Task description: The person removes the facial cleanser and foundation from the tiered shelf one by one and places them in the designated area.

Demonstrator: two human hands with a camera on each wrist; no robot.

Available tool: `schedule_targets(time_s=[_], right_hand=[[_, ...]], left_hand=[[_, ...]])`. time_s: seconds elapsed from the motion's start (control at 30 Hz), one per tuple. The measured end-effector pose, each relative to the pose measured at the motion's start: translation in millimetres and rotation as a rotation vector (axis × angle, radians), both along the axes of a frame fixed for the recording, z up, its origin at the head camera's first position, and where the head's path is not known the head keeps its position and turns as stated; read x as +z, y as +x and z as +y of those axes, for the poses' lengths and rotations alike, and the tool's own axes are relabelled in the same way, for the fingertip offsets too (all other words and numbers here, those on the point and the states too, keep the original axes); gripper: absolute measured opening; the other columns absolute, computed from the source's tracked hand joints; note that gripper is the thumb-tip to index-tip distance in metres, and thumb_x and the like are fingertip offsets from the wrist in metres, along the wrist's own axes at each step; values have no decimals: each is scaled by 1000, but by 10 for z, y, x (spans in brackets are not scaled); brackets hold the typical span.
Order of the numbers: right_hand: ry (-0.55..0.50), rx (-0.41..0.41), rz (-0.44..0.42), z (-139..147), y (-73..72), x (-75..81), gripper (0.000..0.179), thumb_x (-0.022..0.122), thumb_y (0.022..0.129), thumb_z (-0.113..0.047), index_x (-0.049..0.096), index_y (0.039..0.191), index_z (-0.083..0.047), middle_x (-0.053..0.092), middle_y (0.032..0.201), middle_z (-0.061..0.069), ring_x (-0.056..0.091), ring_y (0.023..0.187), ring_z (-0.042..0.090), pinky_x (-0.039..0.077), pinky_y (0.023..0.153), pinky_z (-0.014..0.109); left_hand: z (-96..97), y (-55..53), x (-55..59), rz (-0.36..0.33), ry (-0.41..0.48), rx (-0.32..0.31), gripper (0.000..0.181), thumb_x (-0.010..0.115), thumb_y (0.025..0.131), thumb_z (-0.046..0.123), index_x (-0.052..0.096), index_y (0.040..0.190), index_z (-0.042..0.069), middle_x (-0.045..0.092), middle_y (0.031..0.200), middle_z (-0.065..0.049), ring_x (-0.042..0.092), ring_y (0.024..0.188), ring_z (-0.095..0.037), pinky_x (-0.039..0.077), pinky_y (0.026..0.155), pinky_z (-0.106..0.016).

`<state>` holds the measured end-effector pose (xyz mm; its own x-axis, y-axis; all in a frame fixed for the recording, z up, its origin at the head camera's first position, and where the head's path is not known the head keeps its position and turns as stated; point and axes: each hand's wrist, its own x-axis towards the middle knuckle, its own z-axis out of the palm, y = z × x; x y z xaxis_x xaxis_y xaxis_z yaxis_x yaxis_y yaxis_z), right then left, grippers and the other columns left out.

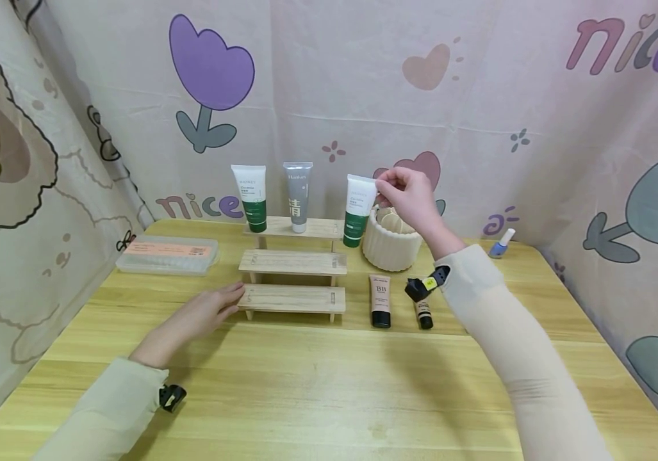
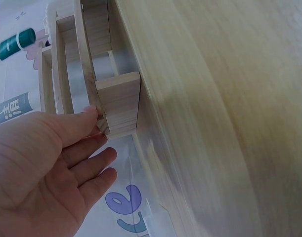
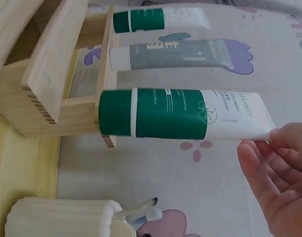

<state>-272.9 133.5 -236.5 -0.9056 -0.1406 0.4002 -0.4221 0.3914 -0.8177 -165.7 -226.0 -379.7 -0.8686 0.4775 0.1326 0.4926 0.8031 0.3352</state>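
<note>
A three-step wooden display stand stands on the table. My left hand grips the left end of its lowest step, thumb at the board's corner and the other fingers loosely bent below. With thumb and fingertips, my right hand pinches the top crimped edge of a white-and-green tube, cap down. In the right wrist view this tube overlaps the right end of the top step. Another white-and-green tube and a grey tube stand upright on the top step.
A cream ribbed pot stands right of the stand. In front of it lie a BB cream tube and a smaller tube. A clear plastic case lies at left, a blue nail polish bottle stands at far right.
</note>
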Motion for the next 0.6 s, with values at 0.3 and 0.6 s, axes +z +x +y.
schedule_targets(time_s=[0.3,0.6], right_hand=[[17,79,-50,265,325,-231,17,55,92,-8,58,91,9,61,82,21,61,68,20,56,62,30],[5,114,-206,487,578,-620,14,54,91,-3,54,93,11,59,81,20,60,68,19,57,64,35]], left_hand=[[-3,-3,-8,-13,7,3,41,57,90,4,47,127,-11,43,131,-29,45,113,-45,40,93,-53],[2,-7,-7,-10,12,-1,41,57,90,4,47,127,-11,43,131,-29,45,113,-46,40,93,-54]])
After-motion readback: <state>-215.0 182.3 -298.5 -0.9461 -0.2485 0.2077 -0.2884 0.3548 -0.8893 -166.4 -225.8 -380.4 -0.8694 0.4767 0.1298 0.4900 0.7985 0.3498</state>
